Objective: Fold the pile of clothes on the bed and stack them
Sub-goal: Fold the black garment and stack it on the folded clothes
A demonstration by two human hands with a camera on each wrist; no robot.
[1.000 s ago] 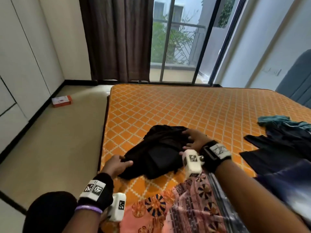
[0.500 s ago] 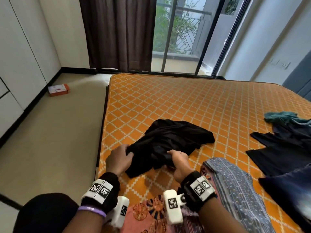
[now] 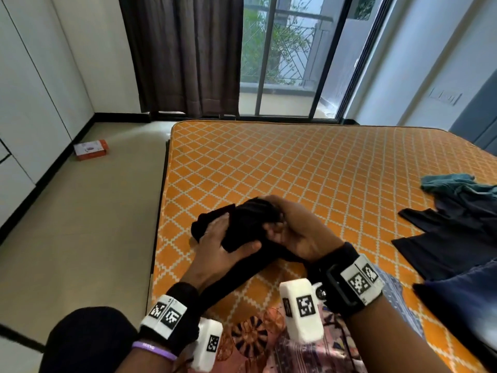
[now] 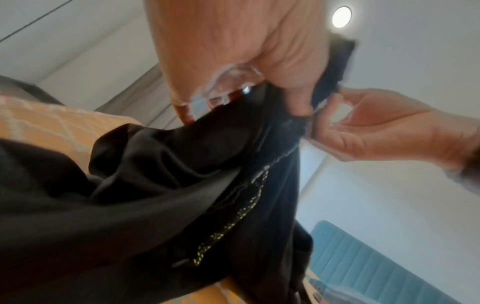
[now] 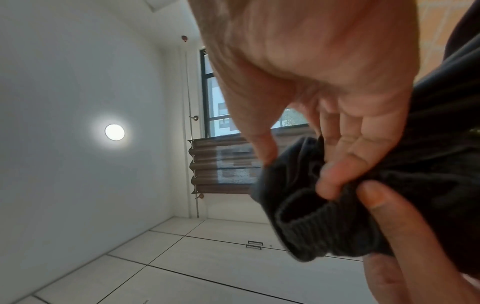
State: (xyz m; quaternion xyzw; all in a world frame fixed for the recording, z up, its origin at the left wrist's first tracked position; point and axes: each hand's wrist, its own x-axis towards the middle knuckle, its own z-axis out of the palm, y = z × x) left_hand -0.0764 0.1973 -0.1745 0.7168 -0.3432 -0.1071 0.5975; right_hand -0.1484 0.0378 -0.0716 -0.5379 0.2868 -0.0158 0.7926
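I hold the black garment (image 3: 250, 227) bunched between my hands, lifted above the near left part of the bed (image 3: 309, 168). My left hand (image 3: 223, 243) grips it from below, thumb curled over the cloth; my right hand (image 3: 293, 230) pinches its ribbed edge between thumb and fingers. A strip hangs toward my left wrist. The clothes pile (image 3: 454, 224) lies well apart on my right

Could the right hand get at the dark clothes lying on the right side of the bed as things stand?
Probably, but not right away: the right hand is gripping the black garment together with the left hand. Only bare bed lies between it and the dark clothes.
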